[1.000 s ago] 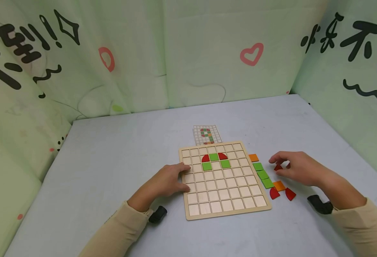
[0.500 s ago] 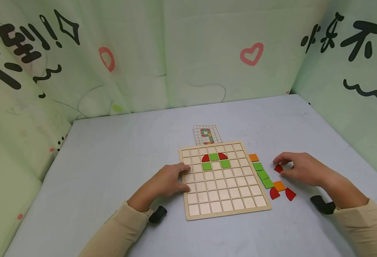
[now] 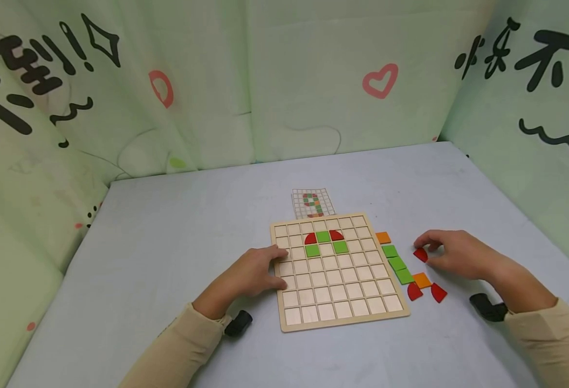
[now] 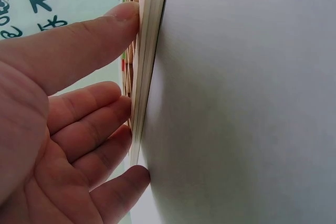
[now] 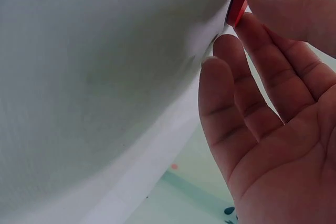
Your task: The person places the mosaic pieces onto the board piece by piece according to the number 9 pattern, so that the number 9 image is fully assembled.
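Observation:
At the left edge of a wooden grid board (image 3: pixel 335 310) rests my left hand (image 3: pixel 252 273), fingers spread. In the left wrist view its thumb (image 4: pixel 113 27) and fingertips touch the board's side (image 4: pixel 148 51). Red quarter-circle tiles and green square tiles (image 3: pixel 322 237) sit in several cells near the board's top. Right of the board, my right hand (image 3: pixel 466 256) pinches a red quarter-circle tile (image 3: pixel 421 255) between thumb and finger, low over the table. The right wrist view shows this red tile (image 5: pixel 238 4) edge-on at the thumb tip.
Beside the board lie green squares (image 3: pixel 396 263), two orange squares (image 3: pixel 422 280) and two red quarter-circles (image 3: pixel 438 293). A printed pattern card (image 3: pixel 296 202) lies behind the board, partly covered by it. Pale green curtains (image 3: pixel 289 81) with black lettering surround the white table (image 3: pixel 187 231).
My right hand has shifted slightly right, and the red tile at its fingertips has come more into sight and turned a little. The left hand and board stay put.

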A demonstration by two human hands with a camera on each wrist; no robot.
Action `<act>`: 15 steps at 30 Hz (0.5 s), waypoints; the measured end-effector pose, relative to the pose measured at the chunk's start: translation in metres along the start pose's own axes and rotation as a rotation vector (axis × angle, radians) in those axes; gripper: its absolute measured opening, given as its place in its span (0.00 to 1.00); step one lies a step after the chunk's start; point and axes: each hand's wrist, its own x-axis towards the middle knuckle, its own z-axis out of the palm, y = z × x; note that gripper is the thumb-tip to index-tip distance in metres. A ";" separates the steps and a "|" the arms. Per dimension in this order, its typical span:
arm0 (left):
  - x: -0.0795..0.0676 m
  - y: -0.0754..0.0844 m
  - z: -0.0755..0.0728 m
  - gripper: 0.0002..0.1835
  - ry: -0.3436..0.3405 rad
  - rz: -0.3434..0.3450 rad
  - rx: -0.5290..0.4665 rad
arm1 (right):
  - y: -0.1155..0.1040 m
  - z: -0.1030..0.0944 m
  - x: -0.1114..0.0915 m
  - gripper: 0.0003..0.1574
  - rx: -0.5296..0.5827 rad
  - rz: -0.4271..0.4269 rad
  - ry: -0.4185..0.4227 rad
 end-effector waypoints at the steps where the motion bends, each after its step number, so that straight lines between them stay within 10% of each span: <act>1: 0.000 0.000 0.000 0.37 0.000 -0.001 0.001 | 0.000 0.000 0.000 0.22 0.002 0.002 -0.002; 15: -0.001 0.002 0.000 0.36 0.004 0.003 -0.003 | -0.003 0.003 0.005 0.20 0.012 0.016 0.007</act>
